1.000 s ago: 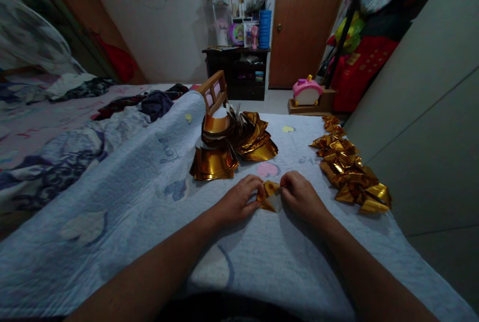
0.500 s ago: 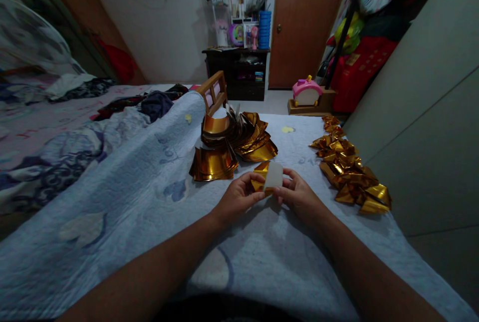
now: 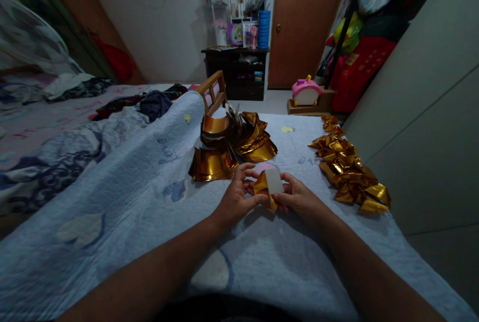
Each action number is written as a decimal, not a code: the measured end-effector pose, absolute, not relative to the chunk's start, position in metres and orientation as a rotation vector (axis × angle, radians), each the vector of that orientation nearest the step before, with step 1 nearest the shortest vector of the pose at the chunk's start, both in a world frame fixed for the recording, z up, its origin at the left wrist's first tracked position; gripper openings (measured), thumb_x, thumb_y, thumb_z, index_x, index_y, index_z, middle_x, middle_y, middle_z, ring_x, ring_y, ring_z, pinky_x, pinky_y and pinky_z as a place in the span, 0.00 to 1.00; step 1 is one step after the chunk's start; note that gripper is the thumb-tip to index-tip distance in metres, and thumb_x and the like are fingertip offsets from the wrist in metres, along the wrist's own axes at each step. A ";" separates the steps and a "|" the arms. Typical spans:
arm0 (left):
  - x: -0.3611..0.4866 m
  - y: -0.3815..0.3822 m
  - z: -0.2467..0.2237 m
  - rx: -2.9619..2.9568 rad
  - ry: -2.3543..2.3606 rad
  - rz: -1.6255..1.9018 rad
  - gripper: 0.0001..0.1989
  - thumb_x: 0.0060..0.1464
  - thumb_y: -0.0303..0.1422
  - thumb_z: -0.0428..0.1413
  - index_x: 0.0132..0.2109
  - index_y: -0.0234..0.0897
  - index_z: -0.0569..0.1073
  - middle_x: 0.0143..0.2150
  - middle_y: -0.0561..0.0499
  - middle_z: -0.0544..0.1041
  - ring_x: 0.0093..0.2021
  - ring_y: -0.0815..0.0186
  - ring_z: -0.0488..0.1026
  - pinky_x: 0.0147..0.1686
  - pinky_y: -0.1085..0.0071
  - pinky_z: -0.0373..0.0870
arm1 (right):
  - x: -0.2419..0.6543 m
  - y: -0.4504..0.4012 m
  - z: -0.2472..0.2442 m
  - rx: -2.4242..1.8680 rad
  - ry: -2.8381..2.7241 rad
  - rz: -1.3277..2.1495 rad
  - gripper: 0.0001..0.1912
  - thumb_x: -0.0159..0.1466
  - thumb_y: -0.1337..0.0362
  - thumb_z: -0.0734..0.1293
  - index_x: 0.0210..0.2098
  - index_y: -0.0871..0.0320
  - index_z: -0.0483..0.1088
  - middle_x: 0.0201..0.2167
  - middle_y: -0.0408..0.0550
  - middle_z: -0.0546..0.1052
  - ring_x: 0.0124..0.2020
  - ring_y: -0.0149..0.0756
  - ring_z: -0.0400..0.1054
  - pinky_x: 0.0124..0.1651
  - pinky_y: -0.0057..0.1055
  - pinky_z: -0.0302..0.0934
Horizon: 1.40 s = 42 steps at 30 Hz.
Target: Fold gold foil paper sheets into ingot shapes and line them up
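Between my two hands is a partly folded sheet of gold foil paper (image 3: pixel 263 186), its pale back showing on the right side. My left hand (image 3: pixel 239 194) pinches the gold left part between thumb and fingers. My right hand (image 3: pixel 295 193) grips the right edge, its thumb on the lower front of the pale face. Just beyond my hands lie stacks of curved gold foil sheets (image 3: pixel 215 161). To the right, a row of folded gold foil pieces (image 3: pixel 346 172) runs along the edge of the bedding.
A blue quilted cover (image 3: pixel 142 202) lies under everything and rises in a ridge on the left. Behind the stacks stands a wooden rail (image 3: pixel 216 93). A pink toy (image 3: pixel 307 92) sits past the far edge. Pale cabinet doors (image 3: pixel 422 127) flank the right side.
The foil paper in my hands has turned and opened, with a gold point now sticking out at its bottom. My left fingers have lifted and spread a little. The stacks and folded pieces stay put.
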State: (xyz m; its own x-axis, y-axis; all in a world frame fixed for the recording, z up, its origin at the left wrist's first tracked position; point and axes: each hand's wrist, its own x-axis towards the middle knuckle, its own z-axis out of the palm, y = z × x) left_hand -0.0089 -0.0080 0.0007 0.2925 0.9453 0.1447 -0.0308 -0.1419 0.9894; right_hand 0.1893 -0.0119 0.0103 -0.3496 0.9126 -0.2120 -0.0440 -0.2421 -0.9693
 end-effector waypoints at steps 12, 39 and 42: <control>-0.010 -0.006 0.005 2.006 1.113 0.844 0.05 0.56 0.26 0.58 0.41 0.37 0.73 0.40 0.51 0.71 0.36 0.66 0.70 0.37 0.70 0.68 | 0.188 -0.013 0.011 -1.496 -1.780 1.048 0.20 0.59 0.64 0.66 0.50 0.59 0.67 0.33 0.48 0.78 0.32 0.38 0.71 0.34 0.31 0.60; -0.012 -0.003 -0.003 2.381 1.054 0.675 0.12 0.66 0.30 0.50 0.49 0.36 0.77 0.50 0.43 0.77 0.52 0.57 0.72 0.55 0.58 0.68 | 0.217 -0.008 0.018 -1.414 -2.189 0.917 0.25 0.48 0.72 0.65 0.46 0.58 0.70 0.42 0.51 0.75 0.44 0.42 0.67 0.46 0.35 0.61; -0.013 -0.006 0.002 2.372 1.026 0.654 0.15 0.65 0.40 0.54 0.50 0.36 0.77 0.52 0.42 0.76 0.53 0.55 0.70 0.55 0.57 0.67 | 0.215 -0.008 0.017 -1.436 -2.194 0.896 0.21 0.52 0.68 0.66 0.46 0.59 0.69 0.42 0.53 0.74 0.42 0.42 0.66 0.44 0.35 0.61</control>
State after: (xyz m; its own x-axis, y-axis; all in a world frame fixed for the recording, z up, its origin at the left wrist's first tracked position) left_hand -0.0130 -0.0059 0.0023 0.6066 0.7592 0.2359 0.5342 -0.6090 0.5863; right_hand 0.2155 -0.0084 0.0169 -0.4131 0.9100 -0.0365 0.6754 0.2793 -0.6825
